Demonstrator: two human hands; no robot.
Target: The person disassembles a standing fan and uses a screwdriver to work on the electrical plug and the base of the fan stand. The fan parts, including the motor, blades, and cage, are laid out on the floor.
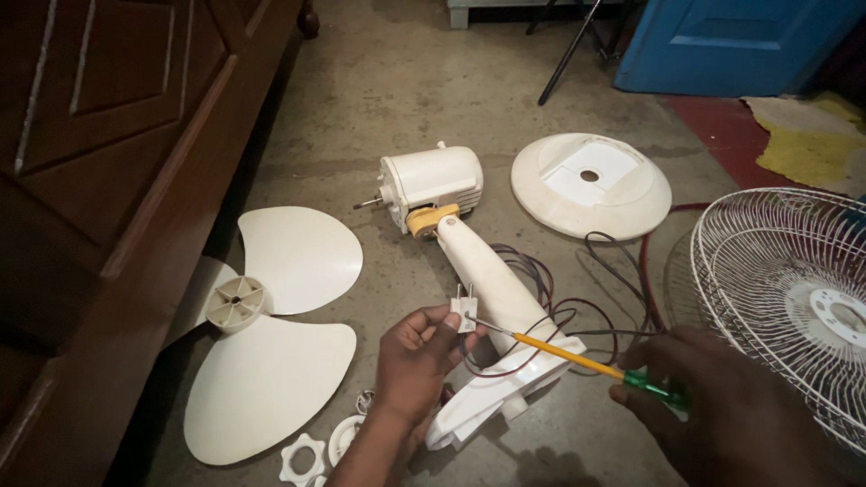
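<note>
My left hand (417,356) pinches a small white electrical plug (464,309) with two metal pins pointing up. In my right hand (713,406) is a screwdriver (577,359) with a green handle and yellow shaft, its tip touching the plug's side. Under both hands lies a dismantled white fan body: a motor housing (431,183) with a bare shaft, a yellow neck joint and a tapering stem (492,280) ending in a base piece. Dark red and black wires (577,316) trail from the stem across the concrete floor.
A cream three-bladed fan blade (280,334) lies at the left beside a dark wooden cabinet (108,180). A round white base (591,185) sits behind, wire grilles (785,298) at the right. White plastic nuts (307,458) lie near my left wrist. A blue door (740,45) stands behind.
</note>
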